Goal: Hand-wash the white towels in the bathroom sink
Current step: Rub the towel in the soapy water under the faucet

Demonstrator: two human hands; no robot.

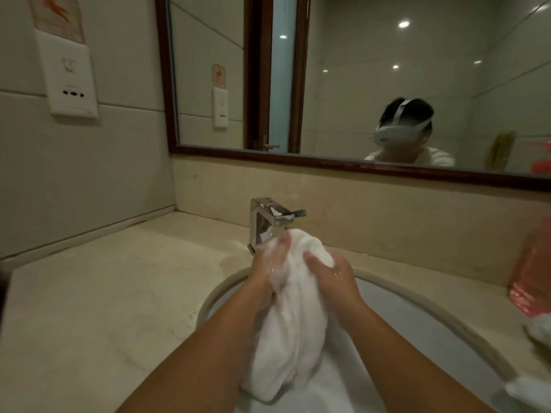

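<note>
A bunched white towel [293, 317] hangs between my two hands over the round sink [447, 315]. My left hand [269, 265] grips its upper left side, wet and soapy, right under the chrome faucet [268, 217], where water runs onto it. My right hand [332, 274] grips the towel's upper right side, fingers curled into the cloth. The towel's lower end reaches down into the basin.
A beige stone counter [98, 293] surrounds the sink. A pink plastic bag [530, 269] lies at the right edge, with more white cloth [539, 329] below it. A mirror [343, 79] spans the back wall and a white wall socket [70, 76] is at upper left.
</note>
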